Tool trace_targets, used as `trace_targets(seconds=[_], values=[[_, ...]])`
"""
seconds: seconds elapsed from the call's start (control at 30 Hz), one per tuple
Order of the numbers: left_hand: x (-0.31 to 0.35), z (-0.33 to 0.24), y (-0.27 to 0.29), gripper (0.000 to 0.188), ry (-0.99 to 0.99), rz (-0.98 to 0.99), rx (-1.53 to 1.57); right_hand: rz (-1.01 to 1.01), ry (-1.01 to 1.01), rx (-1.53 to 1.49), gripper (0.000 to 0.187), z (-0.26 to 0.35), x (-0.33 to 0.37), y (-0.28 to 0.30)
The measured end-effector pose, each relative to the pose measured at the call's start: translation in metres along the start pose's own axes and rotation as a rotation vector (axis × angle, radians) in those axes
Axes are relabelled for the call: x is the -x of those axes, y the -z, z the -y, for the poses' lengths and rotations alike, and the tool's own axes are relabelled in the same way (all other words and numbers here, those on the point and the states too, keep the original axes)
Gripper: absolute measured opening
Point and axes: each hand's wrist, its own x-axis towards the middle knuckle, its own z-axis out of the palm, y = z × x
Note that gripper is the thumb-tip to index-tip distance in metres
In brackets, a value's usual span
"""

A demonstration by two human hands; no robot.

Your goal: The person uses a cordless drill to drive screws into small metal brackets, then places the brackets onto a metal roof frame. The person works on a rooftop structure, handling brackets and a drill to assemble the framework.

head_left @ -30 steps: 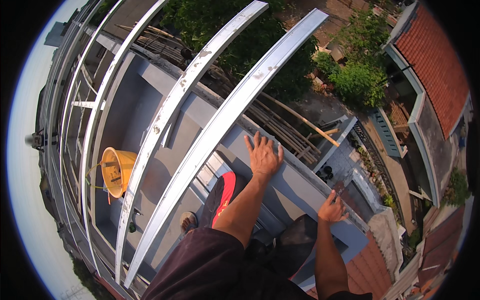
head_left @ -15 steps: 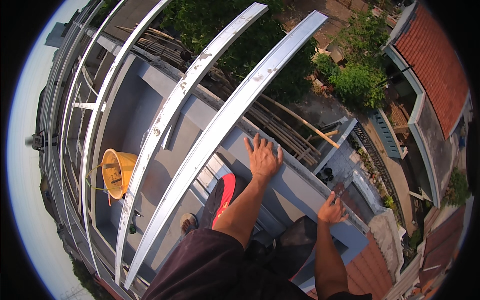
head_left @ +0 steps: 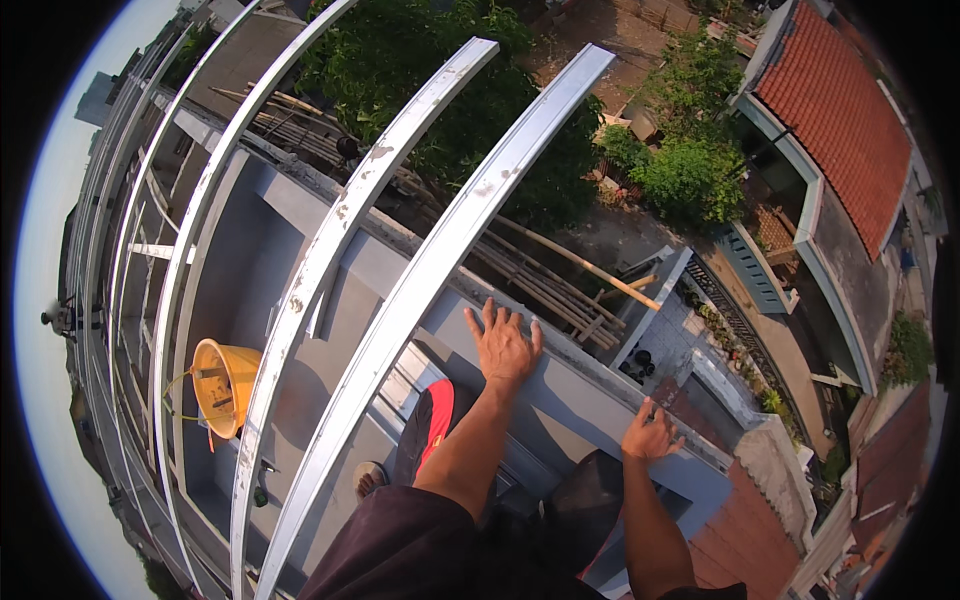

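My left hand [head_left: 506, 350] lies spread on the top of the grey wall [head_left: 560, 372], with nothing in it. Farther right, my right hand [head_left: 650, 436] rests on the same wall near its corner; its fingers are apart and hold nothing. Just left of my left hand, a long silver metal beam [head_left: 440, 255] slants across and juts out past the wall. A second metal beam [head_left: 330, 235], patched with dried cement, runs alongside it.
An orange bucket [head_left: 226, 388] stands on the grey floor below the beams. My sandalled foot [head_left: 370, 477] is beside it. Beyond the wall is a drop to bamboo poles [head_left: 550, 290], trees and a tiled yard [head_left: 665, 345]. A red tiled roof [head_left: 835, 120] rises at the right.
The whole view has shifted slightly, with the beams and bucket now lower and farther left. Both hands remain at about the same places on the wall.
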Motion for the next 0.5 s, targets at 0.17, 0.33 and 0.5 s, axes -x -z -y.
trace_targets(seconds=[0.17, 0.33, 0.5], values=[[0.006, -0.003, -0.005, 0.043, -0.006, 0.028, -0.052, 0.114, -0.038, -0.012, 0.058, 0.001, -0.002, 0.014], [0.006, -0.005, -0.014, 0.047, -0.016, 0.066, -0.127, 0.141, -0.047, -0.022, 0.058, -0.002, -0.005, 0.017], [0.007, -0.003, -0.021, 0.051, -0.029, 0.087, -0.229, 0.114, -0.044, -0.048, 0.058, -0.005, -0.004, 0.017]])
